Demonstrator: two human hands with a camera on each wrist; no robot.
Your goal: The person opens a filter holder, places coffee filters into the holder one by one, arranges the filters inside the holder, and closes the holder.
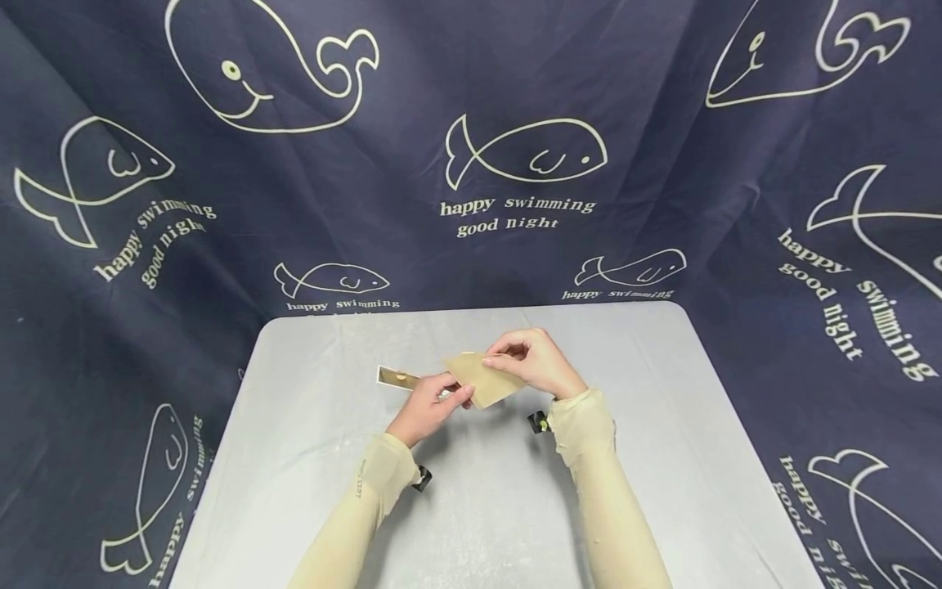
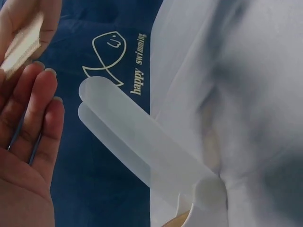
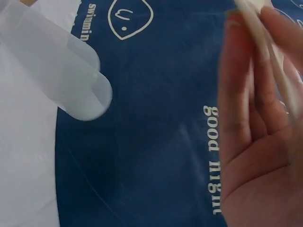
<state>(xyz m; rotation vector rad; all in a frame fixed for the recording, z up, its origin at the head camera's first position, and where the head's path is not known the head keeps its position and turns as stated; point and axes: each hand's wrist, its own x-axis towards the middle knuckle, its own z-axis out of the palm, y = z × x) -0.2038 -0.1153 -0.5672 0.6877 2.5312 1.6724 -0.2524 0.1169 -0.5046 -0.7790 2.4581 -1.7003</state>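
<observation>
A flat tan sheet [image 1: 486, 383], which looks like paper, is held up above the table between both hands. My left hand [image 1: 430, 406] pinches its lower left edge between thumb and fingers. On the upper right side, my right hand [image 1: 537, 362] pinches the sheet with the thumb on its near face. The left wrist view shows a finely toothed edge on the sheet [image 2: 26, 47]. Seen nearly edge-on in the right wrist view, the sheet [image 3: 258, 26] sits between the right fingers and thumb. Behind the left hand lies a brown, white-bordered flat item [image 1: 396, 377], partly hidden.
The hands are over the far half of a pale grey table [image 1: 478, 507] with rounded far corners. Dark blue fish-print cloth [image 1: 412, 164] hangs around its back and sides. Pale translucent rounded strips [image 2: 128, 123] cross both wrist views close to the lens.
</observation>
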